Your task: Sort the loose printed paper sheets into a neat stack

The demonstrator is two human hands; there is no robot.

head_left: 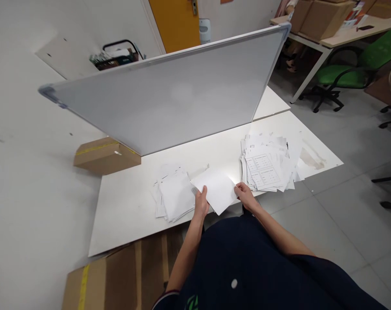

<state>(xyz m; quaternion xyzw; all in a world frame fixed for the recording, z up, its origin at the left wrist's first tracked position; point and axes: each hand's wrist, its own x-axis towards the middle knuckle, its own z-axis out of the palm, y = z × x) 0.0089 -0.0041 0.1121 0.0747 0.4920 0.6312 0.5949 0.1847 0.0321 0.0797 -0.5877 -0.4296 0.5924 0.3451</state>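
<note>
One white sheet (216,189) is held at the near edge of the white table (120,211) in the head view. The person's left hand (201,204) grips its left side, thumb on top; the right hand (245,194) pinches its right corner. The sheet lies between a paper stack (176,196) on the left and a messier paper pile (266,165) on the right, topped by a page with printed boxes. A whiteboard (182,94) stands behind.

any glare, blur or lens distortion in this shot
Head view: soft glare on the whiteboard; head view: print on the right pile too small and soft to read; head view: wide-angle stretch, noticeable around the green chair.
</note>
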